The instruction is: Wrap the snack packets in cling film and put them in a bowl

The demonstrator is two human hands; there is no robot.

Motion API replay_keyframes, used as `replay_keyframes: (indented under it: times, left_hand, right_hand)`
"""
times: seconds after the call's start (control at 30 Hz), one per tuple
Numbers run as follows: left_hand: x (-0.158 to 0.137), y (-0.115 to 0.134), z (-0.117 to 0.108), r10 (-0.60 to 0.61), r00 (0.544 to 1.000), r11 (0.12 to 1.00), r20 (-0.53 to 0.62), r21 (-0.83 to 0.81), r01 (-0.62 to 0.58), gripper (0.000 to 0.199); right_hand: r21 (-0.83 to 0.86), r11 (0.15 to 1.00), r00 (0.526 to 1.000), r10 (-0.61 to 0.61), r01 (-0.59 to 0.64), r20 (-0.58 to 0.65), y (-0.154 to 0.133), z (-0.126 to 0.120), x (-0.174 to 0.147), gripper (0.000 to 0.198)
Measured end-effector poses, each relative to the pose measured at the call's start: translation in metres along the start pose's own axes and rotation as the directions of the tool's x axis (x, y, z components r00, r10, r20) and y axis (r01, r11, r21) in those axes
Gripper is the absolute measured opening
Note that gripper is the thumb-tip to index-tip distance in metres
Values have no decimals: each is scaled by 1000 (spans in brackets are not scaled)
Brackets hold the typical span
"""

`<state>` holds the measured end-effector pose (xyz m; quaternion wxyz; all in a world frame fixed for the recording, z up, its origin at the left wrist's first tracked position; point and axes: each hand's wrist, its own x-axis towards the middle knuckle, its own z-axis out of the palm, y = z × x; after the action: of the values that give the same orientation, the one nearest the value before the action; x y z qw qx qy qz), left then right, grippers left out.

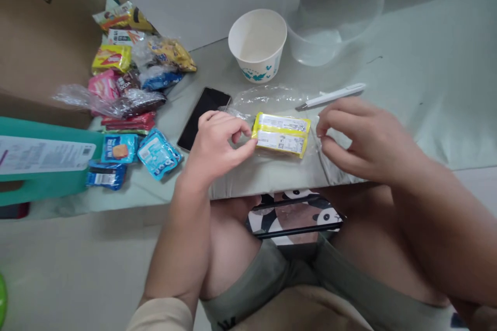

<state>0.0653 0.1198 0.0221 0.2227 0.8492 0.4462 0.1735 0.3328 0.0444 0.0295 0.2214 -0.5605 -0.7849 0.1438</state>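
A yellow and white snack packet [282,134] lies near the table's front edge, its printed text side up, with clear plastic film [267,95] around it. My left hand [219,147] is closed, thumb and index finger pinching at the packet's left edge. To the right of the packet, my right hand [361,139] has its thumb and index finger curled close together; whatever is between them is hidden or too thin to make out. A white pen-shaped cutter [334,95] rests just behind my right hand. Behind my left hand lies a black phone [204,116].
A white paper cup [258,46] and a clear plastic tub [337,15] stand at the back. Several snack packets [134,77] are piled at left beside a cardboard box [46,36] and a teal carton [50,160]. A panda-patterned item [297,217] sits over my lap.
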Motion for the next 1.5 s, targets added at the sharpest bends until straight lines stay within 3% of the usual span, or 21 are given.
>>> replay_keyframes:
  times: [0.13,0.23,0.3,0.33,0.37,0.4,0.43,0.47,0.5,0.57,0.6,0.63,0.73,0.8,0.87,0.97,1.03,1.1,1.27,1.43,1.5]
  left_hand:
    - [-20,6,-18,-11,999,1000,37,5,11,20]
    - [-34,6,-31,-148,957,984,250,-62,168,24]
    - [-38,5,-36,-198,811,947,550,-107,303,24]
    - [-38,4,-36,-186,714,928,675,-118,354,26]
    - [-36,4,-35,-172,651,914,739,-127,385,28]
    - [-34,4,-32,-179,659,905,731,-139,401,31]
    - [-31,3,-29,-228,733,902,641,-145,407,33]
    - [-28,3,-25,-313,827,901,468,-129,414,36]
    - [-25,2,-22,-401,882,896,249,-94,434,38]
    - [-19,-1,-15,-507,858,861,-82,5,509,42]
    - [-17,-2,-12,-537,834,835,-127,60,547,45]
    - [-15,-3,-10,-564,820,812,-97,112,572,47]
    - [-13,-7,-3,-586,786,810,197,134,570,50]
    - [-12,-9,3,-501,793,834,348,-50,549,41]
    - [-10,-10,9,-399,839,757,369,-384,529,29]
    - [-6,-8,13,-337,873,361,352,-808,465,21]
    - [-4,-5,11,-315,867,74,386,-901,428,17]
    - [-3,-3,7,-332,850,-104,409,-911,398,11]
    - [0,-7,1,-466,779,-296,420,-903,310,10]
    - [2,-15,5,-529,742,-324,412,-906,273,19]
    - [2,-16,6,-530,742,-324,409,-907,269,20]
  right_hand:
    - [179,978,949,-153,105,276,-17,-11,-5,13]
    - [280,960,792,-162,-11,589,-26,-13,-5,15]
    - [311,946,678,-172,-88,714,-28,-10,-4,17]
    - [307,945,669,-158,-110,727,-28,-6,-3,20]
    - [279,952,706,-112,-125,699,-27,-1,-1,24]
    - [228,964,784,-33,-139,620,-25,4,0,28]
    - [163,974,872,57,-155,487,-22,11,2,29]
    - [98,980,935,133,-173,328,-20,18,3,29]
    - [45,982,969,173,-184,179,-17,25,5,28]
    - [-16,988,988,156,-156,12,-12,38,9,35]
    - [-28,991,992,129,-128,3,-11,43,10,41]
    - [-32,994,994,106,-106,25,-10,48,12,47]
    - [-58,994,988,97,-91,119,-12,59,16,60]
    - [-83,992,981,105,-92,163,-15,64,17,70]
    - [-89,991,978,114,-100,175,-16,66,19,76]
    - [-7,993,981,117,-118,156,-15,67,21,80]
    - [119,980,978,143,-162,152,-14,67,22,85]
    - [275,935,970,182,-222,164,-12,65,22,90]
    - [669,689,960,209,-280,186,-3,60,21,96]
    - [915,297,920,357,-274,160,6,47,17,83]
    - [952,192,916,371,-237,153,9,34,14,74]
